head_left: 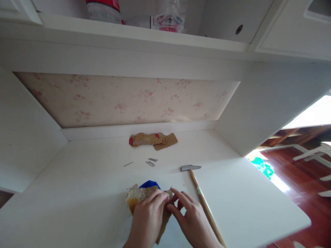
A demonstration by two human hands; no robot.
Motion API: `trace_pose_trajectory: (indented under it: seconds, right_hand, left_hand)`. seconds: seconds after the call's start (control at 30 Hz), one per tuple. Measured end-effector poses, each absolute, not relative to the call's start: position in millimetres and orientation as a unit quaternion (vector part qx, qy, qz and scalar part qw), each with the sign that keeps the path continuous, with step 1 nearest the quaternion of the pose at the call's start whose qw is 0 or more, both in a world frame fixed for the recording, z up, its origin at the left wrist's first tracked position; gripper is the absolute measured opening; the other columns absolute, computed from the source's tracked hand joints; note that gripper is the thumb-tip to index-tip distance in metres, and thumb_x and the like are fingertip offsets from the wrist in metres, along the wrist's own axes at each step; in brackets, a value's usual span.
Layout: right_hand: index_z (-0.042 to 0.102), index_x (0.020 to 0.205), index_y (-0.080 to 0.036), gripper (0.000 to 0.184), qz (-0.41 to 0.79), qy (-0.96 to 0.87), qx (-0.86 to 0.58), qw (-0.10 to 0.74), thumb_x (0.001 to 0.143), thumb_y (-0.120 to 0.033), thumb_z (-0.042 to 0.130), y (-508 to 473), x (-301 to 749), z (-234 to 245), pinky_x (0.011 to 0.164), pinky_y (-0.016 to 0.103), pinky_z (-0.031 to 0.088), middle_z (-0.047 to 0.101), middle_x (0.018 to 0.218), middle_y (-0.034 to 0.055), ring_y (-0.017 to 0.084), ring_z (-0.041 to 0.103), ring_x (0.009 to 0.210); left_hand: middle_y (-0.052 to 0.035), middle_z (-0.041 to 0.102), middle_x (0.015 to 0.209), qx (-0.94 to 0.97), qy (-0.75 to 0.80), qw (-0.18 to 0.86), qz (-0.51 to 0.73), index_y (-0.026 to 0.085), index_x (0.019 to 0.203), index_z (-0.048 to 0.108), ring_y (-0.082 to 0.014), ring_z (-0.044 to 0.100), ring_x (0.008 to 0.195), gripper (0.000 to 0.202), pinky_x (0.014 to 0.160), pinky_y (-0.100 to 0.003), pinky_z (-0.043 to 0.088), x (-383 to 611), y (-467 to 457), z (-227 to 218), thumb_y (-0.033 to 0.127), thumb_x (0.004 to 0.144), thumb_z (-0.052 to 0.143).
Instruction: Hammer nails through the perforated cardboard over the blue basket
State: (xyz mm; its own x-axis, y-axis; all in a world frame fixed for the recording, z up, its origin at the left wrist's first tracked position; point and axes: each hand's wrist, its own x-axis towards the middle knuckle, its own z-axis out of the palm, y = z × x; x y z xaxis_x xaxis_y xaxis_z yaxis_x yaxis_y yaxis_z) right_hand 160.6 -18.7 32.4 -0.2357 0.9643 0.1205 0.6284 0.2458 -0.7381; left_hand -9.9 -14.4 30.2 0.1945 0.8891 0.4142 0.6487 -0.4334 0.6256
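Both hands meet low in the middle of the head view, at a strip of brown cardboard (163,224). My left hand (150,213) is closed, its thumb and fingers pinching the strip. From the other side, the bent fingers of my right hand (186,210) grip the strip's upper end. A thin dark point like a nail tip (171,188) shows beside the right fingertips; the rest is hidden. Under and behind the left hand sits a pale, holed block with an orange stain (133,201). Something blue (150,184) shows behind it.
A hammer (203,196) with a wooden handle lies right of my right hand. Several loose nails (150,162) lie farther back, one apart to the left. Torn cardboard pieces (150,139) rest near the back wall. A shelf with bottles (169,20) overhangs the white tabletop (90,186).
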Motion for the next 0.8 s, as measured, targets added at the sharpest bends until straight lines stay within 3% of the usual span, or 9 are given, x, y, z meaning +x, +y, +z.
trace_pose_trajectory:
  seconds: [0.07, 0.13, 0.2, 0.23, 0.3, 0.37, 0.57, 0.7, 0.8]
  right_hand:
    - [0.057, 0.124, -0.025, 0.031, 0.257, -0.698, -0.596, 0.302, 0.097, -0.039, 0.052, -21, 177, 23, 0.06, 0.024, 0.053, 0.066, 0.096, 0.0022, 0.015, 0.064, 0.07]
    - [0.054, 0.125, -0.023, 0.038, 0.172, -0.665, -0.668, 0.285, 0.097, -0.048, 0.047, -22, 197, 10, 0.073, 0.033, 0.056, 0.064, 0.108, 0.0066, 0.02, 0.065, 0.082]
    - [0.049, 0.131, -0.02, 0.043, 0.105, -0.657, -0.714, 0.22, 0.098, -0.047, 0.043, -22, 218, -4, 0.087, 0.042, 0.052, 0.059, 0.125, 0.0119, 0.029, 0.06, 0.109]
    - [0.048, 0.133, -0.019, 0.045, 0.077, -0.654, -0.731, 0.181, 0.098, -0.047, 0.043, -23, 227, -11, 0.089, 0.045, 0.051, 0.058, 0.127, 0.0138, 0.031, 0.058, 0.112]
    - [0.05, 0.131, -0.015, 0.045, 0.078, -0.65, -0.741, 0.15, 0.096, -0.042, 0.047, -26, 239, -24, 0.089, 0.048, 0.05, 0.06, 0.123, 0.0167, 0.033, 0.061, 0.106]
    - [0.053, 0.128, -0.017, 0.039, 0.094, -0.653, -0.741, 0.125, 0.096, -0.038, 0.048, -31, 243, -33, 0.084, 0.042, 0.051, 0.064, 0.113, 0.0135, 0.03, 0.065, 0.098]
    - [0.059, 0.115, -0.016, 0.03, 0.126, -0.635, -0.757, 0.085, 0.1, -0.031, 0.038, -36, 236, -34, 0.069, 0.038, 0.046, 0.064, 0.096, 0.0141, 0.03, 0.066, 0.084]
    - [0.056, 0.118, -0.013, 0.032, 0.173, -0.63, -0.75, 0.103, 0.099, -0.026, 0.034, -30, 237, -29, 0.065, 0.035, 0.043, 0.064, 0.094, 0.0138, 0.028, 0.066, 0.077]
    - [0.054, 0.12, -0.014, 0.032, 0.223, -0.605, -0.75, 0.15, 0.098, -0.027, 0.034, -23, 239, -28, 0.069, 0.034, 0.045, 0.066, 0.098, 0.0136, 0.027, 0.067, 0.086]
  left_hand:
    - [-0.0034, 0.073, 0.087, 0.751, 0.507, 0.167, 0.388, 0.021, 0.092, 0.068, -0.0138, 0.072, 0.073, 0.026, 0.071, -0.02, 0.058, -10, -15, 27, 0.024, 0.1, 0.043]
    - [-0.0033, 0.073, 0.086, 0.74, 0.509, 0.188, 0.397, 0.021, 0.094, 0.068, -0.0133, 0.072, 0.071, 0.025, 0.067, -0.019, 0.057, -11, -16, 24, 0.025, 0.1, 0.044]
    - [-0.003, 0.074, 0.085, 0.721, 0.518, 0.212, 0.408, 0.021, 0.096, 0.069, -0.0119, 0.071, 0.065, 0.024, 0.061, -0.017, 0.057, -12, -16, 22, 0.028, 0.1, 0.047]
    - [-0.0028, 0.075, 0.084, 0.712, 0.523, 0.222, 0.412, 0.021, 0.096, 0.07, -0.0114, 0.07, 0.061, 0.024, 0.059, -0.017, 0.056, -13, -16, 22, 0.03, 0.099, 0.048]
    - [-0.0027, 0.076, 0.082, 0.697, 0.534, 0.233, 0.417, 0.021, 0.095, 0.071, -0.0115, 0.069, 0.056, 0.025, 0.058, -0.018, 0.057, -14, -15, 24, 0.033, 0.099, 0.049]
    - [-0.0031, 0.077, 0.082, 0.69, 0.543, 0.238, 0.415, 0.02, 0.094, 0.072, -0.0126, 0.069, 0.056, 0.027, 0.058, -0.02, 0.057, -15, -15, 26, 0.035, 0.098, 0.05]
    - [-0.0023, 0.077, 0.079, 0.687, 0.56, 0.233, 0.4, 0.019, 0.093, 0.072, -0.0137, 0.07, 0.057, 0.027, 0.059, -0.022, 0.058, -16, -16, 31, 0.035, 0.098, 0.05]
    - [-0.0032, 0.078, 0.081, 0.686, 0.563, 0.22, 0.406, 0.019, 0.094, 0.072, -0.0138, 0.07, 0.054, 0.027, 0.057, -0.023, 0.058, -16, -15, 30, 0.035, 0.097, 0.051]
    - [-0.0033, 0.078, 0.082, 0.686, 0.56, 0.219, 0.408, 0.019, 0.094, 0.072, -0.0131, 0.069, 0.054, 0.027, 0.057, -0.022, 0.058, -15, -14, 29, 0.034, 0.097, 0.051]
